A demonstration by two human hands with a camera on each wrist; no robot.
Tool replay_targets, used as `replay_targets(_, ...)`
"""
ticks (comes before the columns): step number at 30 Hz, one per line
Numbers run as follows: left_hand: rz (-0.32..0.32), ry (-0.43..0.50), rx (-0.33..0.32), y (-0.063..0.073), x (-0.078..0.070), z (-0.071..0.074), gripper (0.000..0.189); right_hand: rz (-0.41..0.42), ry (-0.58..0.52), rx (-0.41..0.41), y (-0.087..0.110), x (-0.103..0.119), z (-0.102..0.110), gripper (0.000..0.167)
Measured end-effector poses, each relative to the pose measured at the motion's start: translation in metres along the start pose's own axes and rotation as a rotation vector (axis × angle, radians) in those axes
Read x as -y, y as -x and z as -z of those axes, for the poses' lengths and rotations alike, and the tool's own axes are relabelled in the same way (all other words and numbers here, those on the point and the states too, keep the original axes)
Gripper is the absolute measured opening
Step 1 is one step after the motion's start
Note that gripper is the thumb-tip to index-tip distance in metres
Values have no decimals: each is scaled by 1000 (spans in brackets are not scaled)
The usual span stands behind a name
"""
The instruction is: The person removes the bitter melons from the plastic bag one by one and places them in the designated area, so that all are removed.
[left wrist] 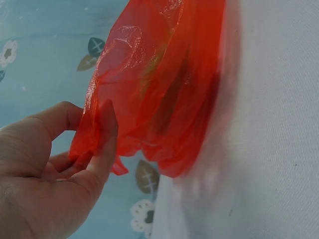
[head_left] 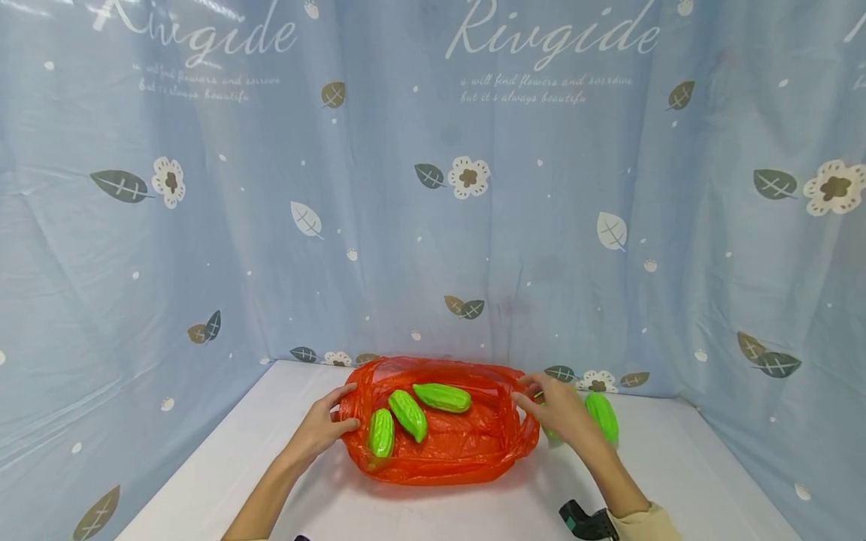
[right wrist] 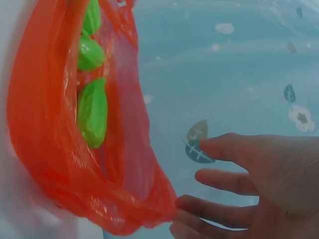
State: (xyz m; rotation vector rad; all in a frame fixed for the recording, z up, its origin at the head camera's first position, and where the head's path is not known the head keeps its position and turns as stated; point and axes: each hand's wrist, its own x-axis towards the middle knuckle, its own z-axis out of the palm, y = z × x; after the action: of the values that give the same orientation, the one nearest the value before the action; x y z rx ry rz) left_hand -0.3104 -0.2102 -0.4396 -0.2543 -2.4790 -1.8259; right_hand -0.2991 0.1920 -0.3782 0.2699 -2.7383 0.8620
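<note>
A red plastic bag [head_left: 467,443] lies with its mouth spread wide on the white table. Inside it are three bright green, ridged gourds that look like bitter melons: one upright at the left [head_left: 382,433], one slanted [head_left: 408,415], one lengthwise at the back [head_left: 443,398]. My left hand [head_left: 313,428] pinches the bag's left rim between thumb and fingers, plainer in the left wrist view. At the opposite end, my right hand [right wrist: 269,184] has its fingers spread, the lower fingertips touching the bag's edge. Another green gourd [head_left: 601,418] lies beyond my right wrist.
More green [head_left: 549,433] shows between the bag and my right hand, mostly hidden. A blue patterned curtain [head_left: 446,248] hangs behind and on both sides of the white table [head_left: 271,421]. A black strap device [head_left: 587,522] is at my right forearm.
</note>
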Motion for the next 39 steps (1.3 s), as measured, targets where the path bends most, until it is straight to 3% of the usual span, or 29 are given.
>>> replay_targets(13, -20, 21, 9, 1, 0, 0, 66, 12, -65, 51, 2, 15, -28, 29)
replay_targets(23, -22, 10, 5, 1, -2, 1, 67, 107, -47, 111, 1, 26, -48, 33)
replay_targets(39, -8, -7, -2, 1, -3, 0, 67, 178, -63, 232, -13, 43, -67, 35)
